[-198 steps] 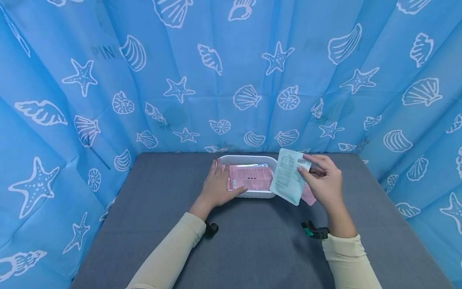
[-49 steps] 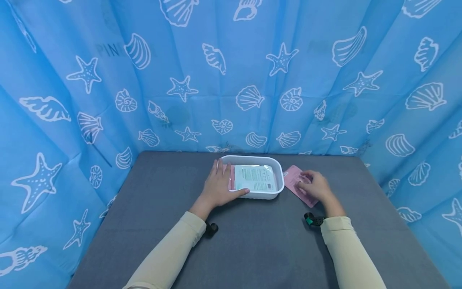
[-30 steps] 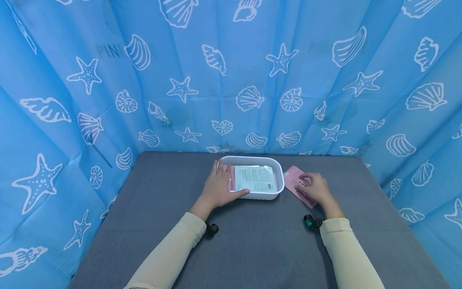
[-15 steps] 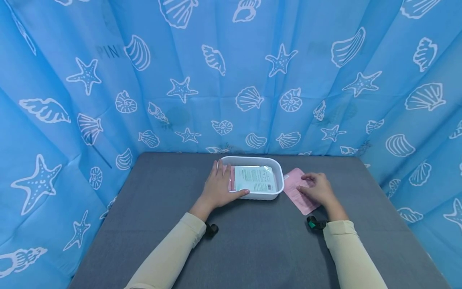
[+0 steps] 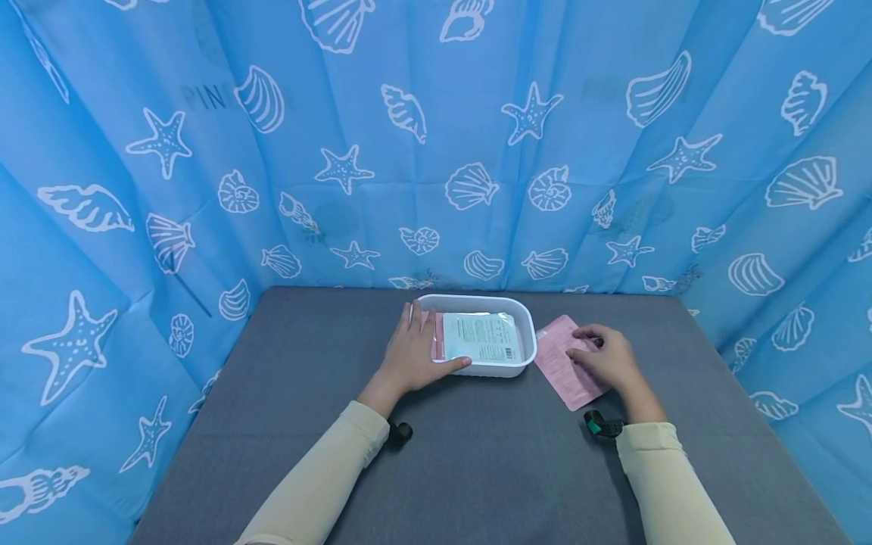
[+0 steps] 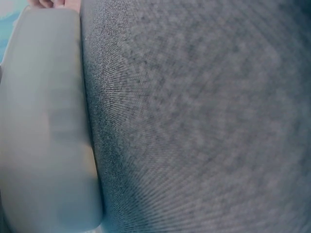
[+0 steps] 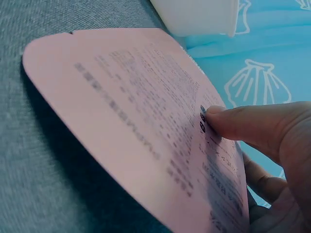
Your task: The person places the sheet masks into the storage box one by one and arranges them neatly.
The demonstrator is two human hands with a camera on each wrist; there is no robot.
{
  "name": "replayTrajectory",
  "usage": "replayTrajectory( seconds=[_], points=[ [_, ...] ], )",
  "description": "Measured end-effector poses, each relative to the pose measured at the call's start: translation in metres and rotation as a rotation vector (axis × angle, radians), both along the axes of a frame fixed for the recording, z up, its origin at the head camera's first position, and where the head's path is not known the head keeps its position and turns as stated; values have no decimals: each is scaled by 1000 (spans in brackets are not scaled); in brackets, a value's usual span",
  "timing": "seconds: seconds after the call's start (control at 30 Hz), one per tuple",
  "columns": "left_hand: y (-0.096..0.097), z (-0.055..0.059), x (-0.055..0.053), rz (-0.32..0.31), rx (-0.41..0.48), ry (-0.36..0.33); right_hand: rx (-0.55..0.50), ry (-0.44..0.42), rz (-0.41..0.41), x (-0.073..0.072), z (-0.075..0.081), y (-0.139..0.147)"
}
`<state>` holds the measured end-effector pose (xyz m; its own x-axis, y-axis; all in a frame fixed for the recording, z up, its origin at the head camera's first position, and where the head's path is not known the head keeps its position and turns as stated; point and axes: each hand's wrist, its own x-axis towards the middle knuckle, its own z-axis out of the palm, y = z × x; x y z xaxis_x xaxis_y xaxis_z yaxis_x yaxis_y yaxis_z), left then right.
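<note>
In the head view, my left hand (image 5: 411, 350) rests over the left end of a white plastic tray (image 5: 496, 369), fingers spread and straight, thumb along the front rim. A flat mint-green packet (image 5: 480, 337) with print and a barcode lies in the tray, on top of a pink one (image 5: 438, 335) that shows at its left. Just right of the tray, my right hand (image 5: 609, 359) pinches a flat pink packet (image 5: 562, 363) by its right side. The right wrist view shows the thumb on the packet's printed face (image 7: 131, 97), fingers behind it, and a lower edge raised off the cloth.
A grey cloth-covered table (image 5: 490, 469) stretches in front of the tray. Blue curtains (image 5: 409, 166) with white shell and starfish prints hang behind and at both sides. The left wrist view has mostly the tray's outer wall (image 6: 43, 121) and grey cloth.
The mint-green packet went from my right hand into the tray. My right hand then took hold of the pink packet and has tilted it up and moved it slightly toward me. My left hand stayed put.
</note>
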<state>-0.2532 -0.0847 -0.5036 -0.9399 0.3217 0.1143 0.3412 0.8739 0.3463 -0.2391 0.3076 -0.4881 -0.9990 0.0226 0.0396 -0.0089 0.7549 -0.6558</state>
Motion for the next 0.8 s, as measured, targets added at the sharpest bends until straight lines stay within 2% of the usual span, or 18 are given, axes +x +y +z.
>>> replayTrajectory(
  seconds=[0.47,0.8],
  points=[
    [0,0,0,2,3,-10,-46,28,34,16,17,-1],
    [-1,2,1,-1,13,-2,-79,136,81,31,30,-2]
  ],
)
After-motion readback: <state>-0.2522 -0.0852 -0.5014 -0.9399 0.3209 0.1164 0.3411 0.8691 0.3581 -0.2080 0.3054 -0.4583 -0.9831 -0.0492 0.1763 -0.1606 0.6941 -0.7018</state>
